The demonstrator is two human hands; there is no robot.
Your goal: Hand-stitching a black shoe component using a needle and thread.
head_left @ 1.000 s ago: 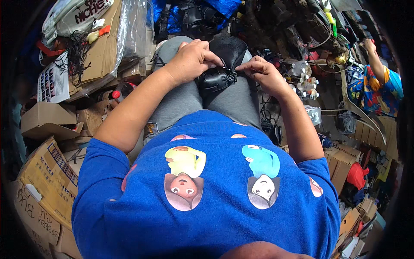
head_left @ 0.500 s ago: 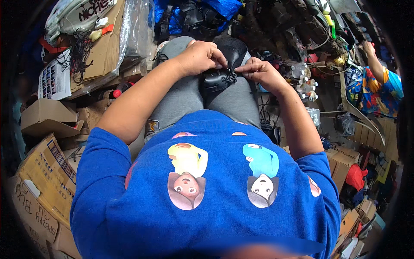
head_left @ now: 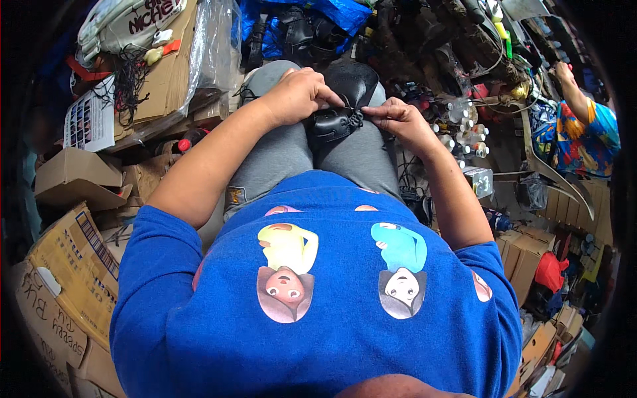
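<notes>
A black leather shoe (head_left: 334,123) rests on my lap across my grey trousers, its rounded front toward me. Black shoelace (head_left: 355,120) is bunched in a knot or loops over its middle. At the lace's left side, my left hand (head_left: 302,95) is closed, thumb and index finger pinched on a thin piece of it. My right hand (head_left: 400,119) comes from the other side, its thumb and index finger pinched on the lace by the knot. The strands between the fingertips are too fine to follow fully.
Opened cardboard boxes (head_left: 78,178) are piled at my left, below flat cardboard (head_left: 162,89) with black cords on it. Several small bottles (head_left: 470,136) stand to my right, near a curved strip (head_left: 564,182). Another person in a colourful garment (head_left: 587,142) is at the far right.
My left fingertips have moved slightly left, away from the right ones. The shoe stays on my lap, and the whole view has shifted a little.
</notes>
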